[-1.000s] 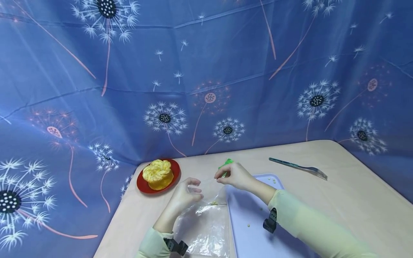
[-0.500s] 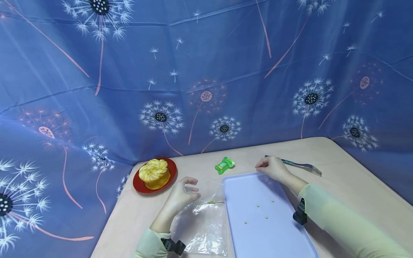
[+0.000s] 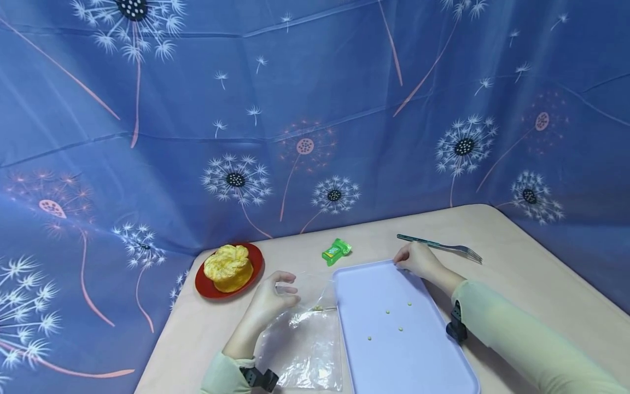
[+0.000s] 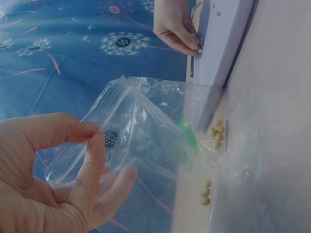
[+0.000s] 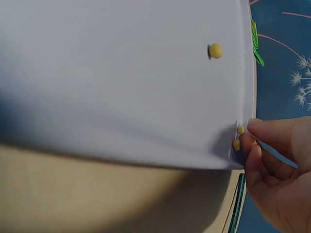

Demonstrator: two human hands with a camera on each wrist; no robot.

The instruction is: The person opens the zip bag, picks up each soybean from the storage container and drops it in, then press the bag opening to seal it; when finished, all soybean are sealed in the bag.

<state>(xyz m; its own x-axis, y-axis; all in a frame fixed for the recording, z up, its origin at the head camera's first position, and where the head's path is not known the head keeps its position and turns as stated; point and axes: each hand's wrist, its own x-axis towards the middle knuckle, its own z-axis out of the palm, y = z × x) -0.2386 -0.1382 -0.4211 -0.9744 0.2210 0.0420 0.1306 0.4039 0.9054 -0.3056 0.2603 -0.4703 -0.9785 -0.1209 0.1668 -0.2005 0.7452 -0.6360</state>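
Note:
A clear zip bag [image 3: 307, 350] lies left of the pale lilac tray [image 3: 413, 366], its mouth raised. My left hand [image 4: 63, 179] pinches the bag's edge between thumb and fingers, holding the opening up. Several soybeans [image 4: 218, 130] show through the plastic. At the tray's far right corner is my right hand [image 3: 420, 260]. Its curled thumb and index finger pinch at a small yellow soybean [image 5: 240, 129], with another bean [image 5: 236, 144] right beside it. Several more loose beans [image 3: 401, 329] are spread over the tray.
A red plate [image 3: 258, 257] with a yellow bread roll [image 3: 228, 268] stands at the back left. Behind the tray lies a green wrapped packet [image 3: 337, 251]. A fork [image 3: 438, 244] with a teal handle rests beyond the right hand. A blue dandelion-print curtain [image 3: 315, 82] hangs behind the table.
From above the bag mouth, my right hand has moved right to the tray's far corner and lowered onto the beans there. My left hand keeps its hold on the bag.

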